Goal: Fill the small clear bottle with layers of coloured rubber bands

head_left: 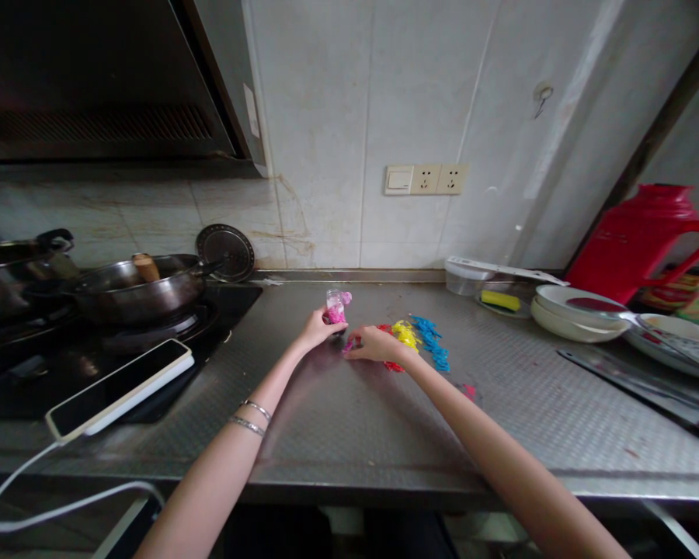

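Observation:
My left hand (319, 328) is wrapped around a small clear jar (334, 298) on the metal counter. Bright pink pieces (337, 313) fill part of the jar, and a pink tuft (346, 297) shows at its right edge. Just right of the jar, my right hand (371, 343) is held low over the counter, its fingers pinched at some magenta bits (350, 345). Beside and partly behind that hand lie small strip-like pieces sorted by colour: a red pile (393, 366), a yellow pile (406, 335) and a blue pile (432, 341). Their material is too small to tell.
A phone-like device (122, 388) with a white cable lies by the stove at left, near a steel pan (140, 291). To the right are a clear plastic tub (467, 278), stacked bowls (576, 318), a knife (641, 392) and a red thermos (623, 241).

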The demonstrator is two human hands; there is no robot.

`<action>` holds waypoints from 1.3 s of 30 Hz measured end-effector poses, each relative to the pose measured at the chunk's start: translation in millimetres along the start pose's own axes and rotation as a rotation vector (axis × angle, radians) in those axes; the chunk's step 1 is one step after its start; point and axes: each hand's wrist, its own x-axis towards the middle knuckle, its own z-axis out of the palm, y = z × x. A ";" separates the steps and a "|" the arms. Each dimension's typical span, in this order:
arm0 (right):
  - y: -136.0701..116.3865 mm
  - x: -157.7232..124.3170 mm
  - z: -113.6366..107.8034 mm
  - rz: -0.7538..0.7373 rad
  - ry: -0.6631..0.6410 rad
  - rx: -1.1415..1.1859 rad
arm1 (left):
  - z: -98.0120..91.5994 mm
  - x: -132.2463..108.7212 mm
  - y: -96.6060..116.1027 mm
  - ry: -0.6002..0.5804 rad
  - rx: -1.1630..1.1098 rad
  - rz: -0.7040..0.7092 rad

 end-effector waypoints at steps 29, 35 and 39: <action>1.9 11.1 -0.5 -0.020 -0.114 -0.205 | 1.2 -2.4 -2.0 -0.045 -0.021 -0.047; 2.4 6.3 -2.9 -0.042 -0.117 -0.217 | 0.4 -3.1 -1.0 -0.065 -0.015 -0.032; 4.3 2.8 -25.4 -0.059 -0.002 -0.116 | 0.3 -2.5 0.2 -0.062 0.024 -0.028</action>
